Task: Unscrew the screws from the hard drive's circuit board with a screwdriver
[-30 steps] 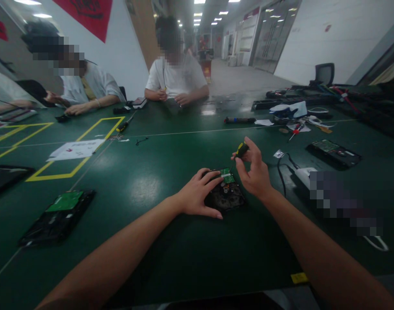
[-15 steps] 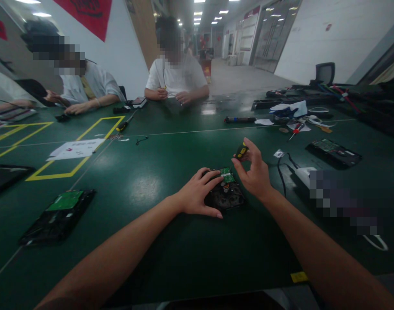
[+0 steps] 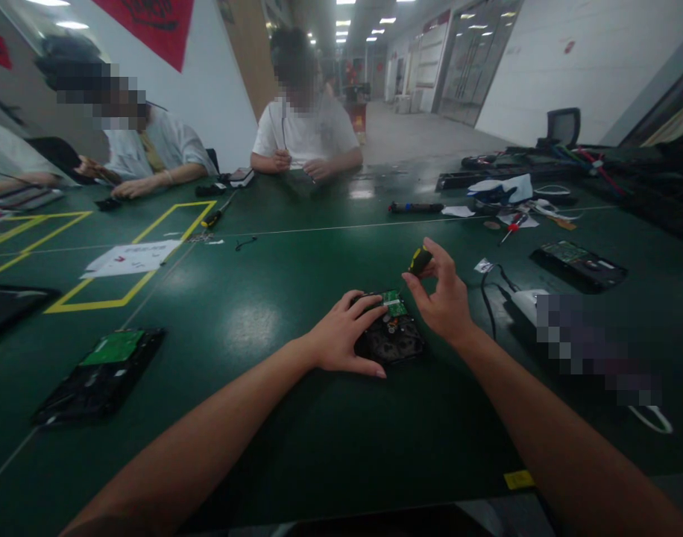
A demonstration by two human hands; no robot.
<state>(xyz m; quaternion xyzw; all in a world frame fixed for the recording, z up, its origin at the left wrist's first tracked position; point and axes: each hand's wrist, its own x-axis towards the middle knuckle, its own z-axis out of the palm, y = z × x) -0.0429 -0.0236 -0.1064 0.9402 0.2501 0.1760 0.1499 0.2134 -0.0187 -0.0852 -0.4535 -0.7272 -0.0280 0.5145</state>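
Note:
A black hard drive with a green circuit board at its far end lies on the green table in front of me. My left hand rests over its left side, fingers spread flat on top and thumb stretched along the near edge. Above the drive's far right corner, my right hand pinches the black and yellow handle of a small screwdriver between thumb and fingers. The screwdriver stands tilted, its thin shaft pointing down toward the board; I cannot make out where the tip touches.
Similar drives lie at left and right. Beside my right forearm is a white power strip with a black cable. Another screwdriver and paper lie left. Gloves and tools are back right. Other people sit across the table.
The screwdriver handle has turned slightly in my right fingers, so its yellow markings show differently. My left hand and the drive have stayed in place.

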